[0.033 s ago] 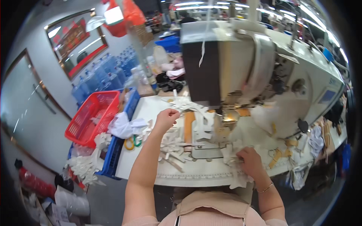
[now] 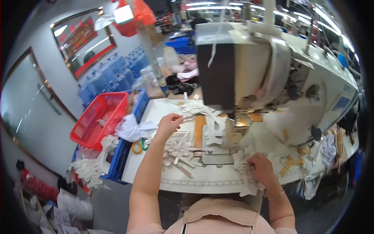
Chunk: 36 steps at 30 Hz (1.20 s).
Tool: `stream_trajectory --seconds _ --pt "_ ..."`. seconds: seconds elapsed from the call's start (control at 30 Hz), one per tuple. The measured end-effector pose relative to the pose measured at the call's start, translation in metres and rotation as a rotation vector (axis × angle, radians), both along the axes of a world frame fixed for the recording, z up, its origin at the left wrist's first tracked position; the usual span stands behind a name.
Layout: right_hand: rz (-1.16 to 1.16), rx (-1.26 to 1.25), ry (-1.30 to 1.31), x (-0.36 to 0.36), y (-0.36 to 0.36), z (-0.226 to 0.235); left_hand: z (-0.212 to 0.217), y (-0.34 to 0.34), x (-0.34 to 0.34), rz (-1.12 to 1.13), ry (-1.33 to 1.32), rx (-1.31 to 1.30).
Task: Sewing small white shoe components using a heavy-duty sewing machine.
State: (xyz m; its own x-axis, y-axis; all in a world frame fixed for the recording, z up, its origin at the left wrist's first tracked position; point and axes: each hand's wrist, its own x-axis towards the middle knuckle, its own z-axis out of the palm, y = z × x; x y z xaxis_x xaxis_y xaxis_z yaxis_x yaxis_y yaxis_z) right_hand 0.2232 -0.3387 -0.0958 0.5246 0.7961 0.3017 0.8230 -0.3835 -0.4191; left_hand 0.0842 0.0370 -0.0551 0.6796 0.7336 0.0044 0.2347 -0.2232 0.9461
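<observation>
My left hand is over the white pile on the sewing table, its fingers curled together. Whatever lies between those fingertips, if anything, I cannot make out. Around it lie white cut fabric pieces, heaped loosely. My right hand is closed on white fabric strips near the front edge, some of which hang over it. Between the hands, more white pieces lie on the sewing machine's bed, beside an orange-brown strip. The large sewing machine stands above, its needle area lit.
A red basket and a blue crate flank the table's left side. Scissors with yellow and green handles lie beside the crate. Tan scraps and hanging cloth are at the right. Blue water bottles stand behind.
The whole scene appears slightly further right in the picture. Both hands keep nearly the same places over the table.
</observation>
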Motion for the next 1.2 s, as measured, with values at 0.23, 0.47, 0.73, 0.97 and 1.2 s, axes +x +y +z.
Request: stream_trajectory --seconds 0.23,0.47,0.73,0.97,1.2 --pt "0.122 0.050 -0.047 0.011 0.003 0.011 -0.033 -0.013 -0.110 0.062 0.085 0.179" --pt "-0.018 0.349 0.073 0.022 -0.013 0.069 -0.020 -0.039 -0.079 -0.525 0.249 0.827" --pt "0.030 0.638 0.461 0.032 -0.031 0.081 -0.028 -0.048 -0.069 -0.588 0.199 0.635" --pt "0.006 1.103 0.425 0.039 0.020 0.089 0.015 -0.017 -0.070 0.109 -1.049 0.091" --pt "0.063 0.432 0.900 -0.023 0.014 0.083 0.046 -0.147 -0.056 -0.466 -0.178 0.169"
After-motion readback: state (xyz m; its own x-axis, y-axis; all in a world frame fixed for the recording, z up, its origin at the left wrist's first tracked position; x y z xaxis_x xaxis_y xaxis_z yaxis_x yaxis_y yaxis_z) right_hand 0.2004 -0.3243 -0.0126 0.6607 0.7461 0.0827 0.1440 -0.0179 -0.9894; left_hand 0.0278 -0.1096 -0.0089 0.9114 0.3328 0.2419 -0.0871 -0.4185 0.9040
